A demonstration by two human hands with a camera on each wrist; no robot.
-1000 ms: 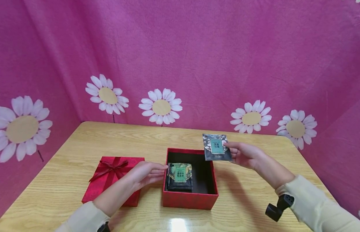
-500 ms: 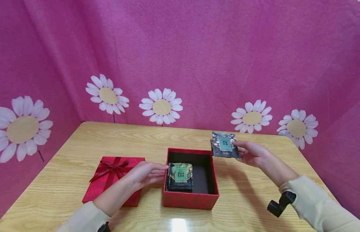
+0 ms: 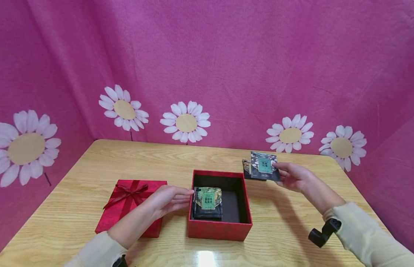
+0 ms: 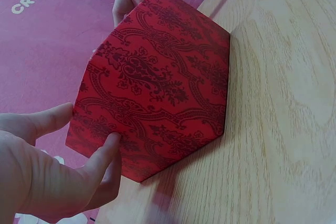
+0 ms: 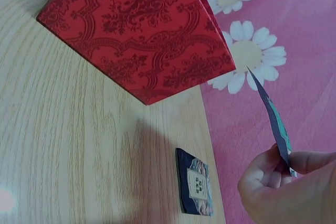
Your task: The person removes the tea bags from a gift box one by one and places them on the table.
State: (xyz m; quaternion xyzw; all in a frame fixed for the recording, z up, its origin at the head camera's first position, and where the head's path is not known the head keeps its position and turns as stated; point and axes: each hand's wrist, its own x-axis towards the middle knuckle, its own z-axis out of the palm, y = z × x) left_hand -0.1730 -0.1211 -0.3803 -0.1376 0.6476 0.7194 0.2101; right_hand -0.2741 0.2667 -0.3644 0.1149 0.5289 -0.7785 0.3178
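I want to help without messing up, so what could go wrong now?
The raised packet might slip, since the right hand pinches it only near one edge. Setting it down carelessly might nudge the other packet lying on the table. And the left hand touches the red box, so a hard push could slide it.

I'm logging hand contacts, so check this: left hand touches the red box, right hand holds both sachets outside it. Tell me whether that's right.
Not quite: the right hand holds only one sachet; the other sachet lies on the table, apart from that hand, as the right wrist view shows. The left hand does touch the red box.
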